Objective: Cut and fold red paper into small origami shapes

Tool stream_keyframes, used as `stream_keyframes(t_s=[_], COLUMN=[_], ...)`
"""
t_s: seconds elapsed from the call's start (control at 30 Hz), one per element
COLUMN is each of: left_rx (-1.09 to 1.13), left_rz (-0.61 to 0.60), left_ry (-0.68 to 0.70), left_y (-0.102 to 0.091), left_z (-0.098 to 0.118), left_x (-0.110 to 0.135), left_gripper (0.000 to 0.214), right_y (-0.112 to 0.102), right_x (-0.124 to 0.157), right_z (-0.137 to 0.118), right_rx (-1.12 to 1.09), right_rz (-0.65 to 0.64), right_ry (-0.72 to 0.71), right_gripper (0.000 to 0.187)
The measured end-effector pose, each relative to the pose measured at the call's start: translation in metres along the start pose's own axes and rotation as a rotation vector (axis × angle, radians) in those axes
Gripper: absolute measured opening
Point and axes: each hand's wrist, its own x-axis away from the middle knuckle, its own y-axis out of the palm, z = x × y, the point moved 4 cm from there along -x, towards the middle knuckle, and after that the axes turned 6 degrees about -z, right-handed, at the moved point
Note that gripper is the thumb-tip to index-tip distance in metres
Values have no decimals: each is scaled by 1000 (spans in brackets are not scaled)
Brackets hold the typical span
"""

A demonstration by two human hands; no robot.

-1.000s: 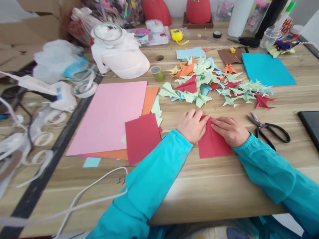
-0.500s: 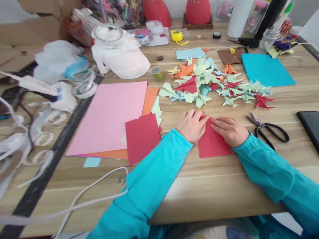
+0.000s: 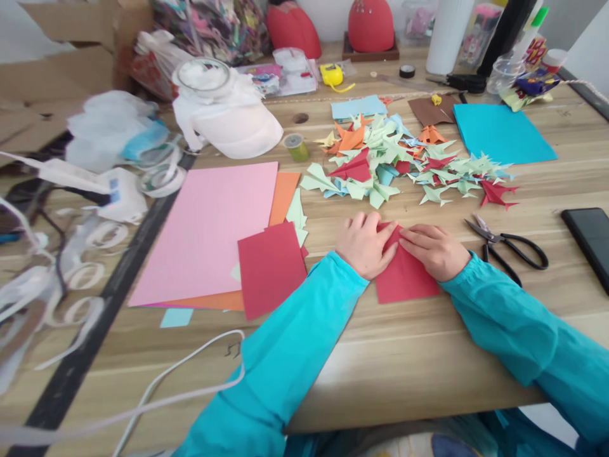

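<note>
A sheet of red paper [image 3: 404, 279] lies on the wooden table under both of my hands, with a crease near its top. My left hand [image 3: 364, 244] is closed at the sheet's upper left, its index finger and thumb pressing on the paper. From the other side, my right hand [image 3: 435, 249] has its fingers together on the upper right of the same sheet; its thumb is mostly hidden. The fingertips of the two hands nearly meet at the top edge. Black-handled scissors [image 3: 507, 244] lie right of my right hand. Beyond my hands is a heap of folded paper planes [image 3: 375, 149].
Left of my left sleeve, red paper [image 3: 271, 270] overlaps pink paper [image 3: 204, 228] and orange paper [image 3: 285, 197]. Blue paper [image 3: 504, 133] lies far right, a phone [image 3: 590, 241] nearer. A white cap [image 3: 242, 120] and a spool [image 3: 296, 148] stand behind. A white cable [image 3: 190, 355] crosses the front left.
The view has shifted slightly. My hands stay on the red paper in nearly the same pose, with the left thumb and index finger a little further apart.
</note>
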Motion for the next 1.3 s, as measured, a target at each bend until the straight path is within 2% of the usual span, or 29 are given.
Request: stream_keyframes(t_s=[0.2, 0.37, 0.67, 0.9, 1.03, 1.17, 1.3], left_rx=[20, -1, -19, -79, -96, -88, -80], left_rz=[27, 21, -6, -1, 7, 12, 17], left_ry=[-68, -69, -90, -57, -53, -59, -54], left_y=[1, 0, 1, -3, -4, -3, -4], left_z=[3, 6, 9, 14, 15, 15, 16], left_x=[2, 2, 2, 2, 2, 2, 1], left_gripper=[46, 46, 46, 47, 45, 46, 45], right_y=[5, 5, 1, -4, -8, -17, -30], right_x=[0, 0, -2, -8, -7, -5, -2], right_z=[1, 1, 0, -14, -22, -29, -34], right_rx=[-54, -116, -151, 29, 136, 203, 293], right_rz=[25, 64, 57, -3, 32, 30, 19], right_ry=[69, 146, 188, 218, 247, 330, 386], right_gripper=[33, 30, 33, 33, 31, 28, 34])
